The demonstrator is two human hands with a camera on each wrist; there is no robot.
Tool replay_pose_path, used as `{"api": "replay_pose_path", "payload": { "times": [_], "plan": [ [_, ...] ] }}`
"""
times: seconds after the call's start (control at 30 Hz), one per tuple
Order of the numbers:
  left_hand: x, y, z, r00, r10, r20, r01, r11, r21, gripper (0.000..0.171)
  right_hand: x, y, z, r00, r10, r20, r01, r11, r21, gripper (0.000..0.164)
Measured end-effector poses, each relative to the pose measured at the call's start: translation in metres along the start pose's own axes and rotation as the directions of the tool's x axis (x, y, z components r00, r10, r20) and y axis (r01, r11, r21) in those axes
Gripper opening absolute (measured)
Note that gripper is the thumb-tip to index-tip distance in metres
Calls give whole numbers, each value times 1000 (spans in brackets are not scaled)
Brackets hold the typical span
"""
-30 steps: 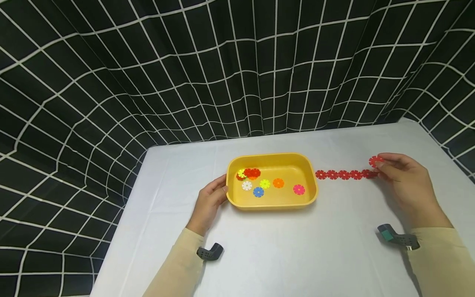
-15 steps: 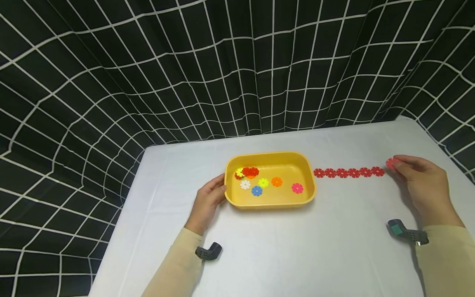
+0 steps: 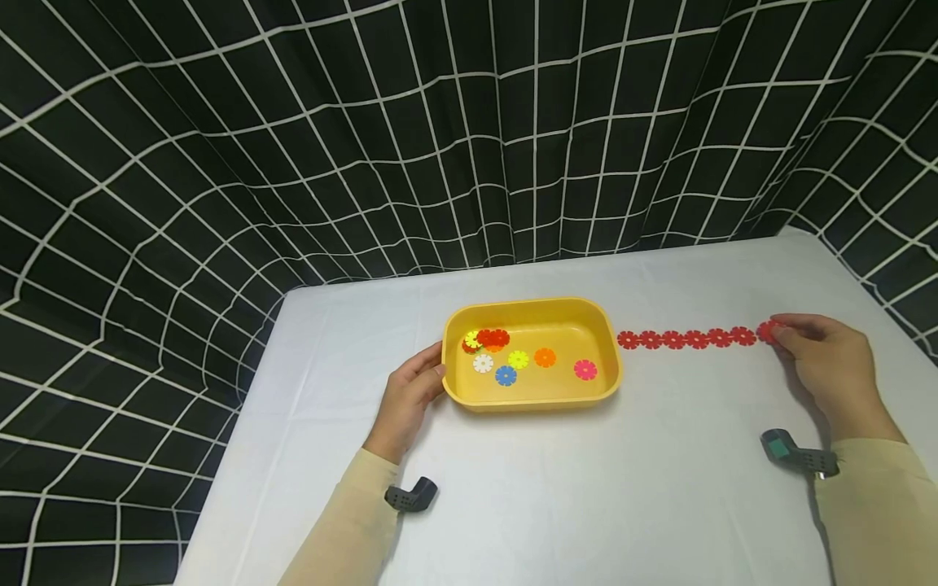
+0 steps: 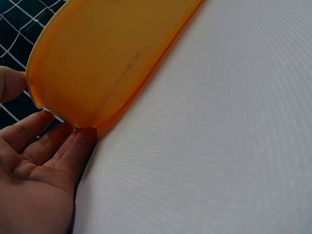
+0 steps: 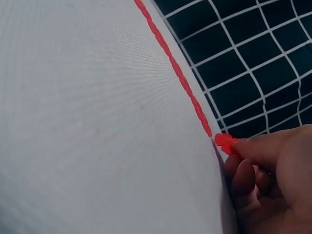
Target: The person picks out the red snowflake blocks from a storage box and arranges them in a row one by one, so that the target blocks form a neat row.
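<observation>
With the left hand (image 3: 405,403) I grip the left end of a shallow yellow tray (image 3: 531,404), thumb at the rim and fingers against the outer wall, as the left wrist view also shows. Between thumb and fingers, my right hand (image 3: 835,370) pinches a red notched plastic disc (image 5: 224,142). That disc is at the right end of a straight row of several red notched discs (image 3: 672,340) on the table, with a narrow gap visible in the right wrist view. Part of the held disc is hidden by the thumb.
Inside the tray lie loose notched discs: a white disc (image 3: 483,363), a blue disc (image 3: 506,375), a pink disc (image 3: 585,369), and several yellow, orange and red ones. A white cloth covers the table (image 3: 586,505). Black gridded curtains (image 3: 410,146) hang behind and beside it.
The right hand let the sixth red disc lie at the row's end, moved right with another red disc, then lowered it beside that end. The left hand stays at the tray.
</observation>
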State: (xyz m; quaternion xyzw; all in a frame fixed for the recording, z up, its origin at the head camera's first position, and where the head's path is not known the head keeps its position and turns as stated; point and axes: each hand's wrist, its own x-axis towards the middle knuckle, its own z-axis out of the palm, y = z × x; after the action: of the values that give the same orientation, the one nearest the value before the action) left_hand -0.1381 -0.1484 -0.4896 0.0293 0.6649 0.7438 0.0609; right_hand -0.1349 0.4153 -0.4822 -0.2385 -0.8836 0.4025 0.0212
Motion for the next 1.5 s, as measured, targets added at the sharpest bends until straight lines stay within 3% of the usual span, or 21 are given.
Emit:
{"api": "replay_pose_path", "payload": {
  "times": [0.8,1.23,1.5],
  "plan": [
    [-1,2,1,1000,-7,-1,7,1000,23,46,-1,-5,2,1000,16,14,-17,1000,17,67],
    [0,1,0,1000,-4,13,4,1000,10,47,0,-5,5,999,23,-49,-21,999,24,65],
    [0,1,0,1000,-10,7,10,1000,10,45,-1,-5,5,998,31,-46,-30,999,15,66]
  ]
}}
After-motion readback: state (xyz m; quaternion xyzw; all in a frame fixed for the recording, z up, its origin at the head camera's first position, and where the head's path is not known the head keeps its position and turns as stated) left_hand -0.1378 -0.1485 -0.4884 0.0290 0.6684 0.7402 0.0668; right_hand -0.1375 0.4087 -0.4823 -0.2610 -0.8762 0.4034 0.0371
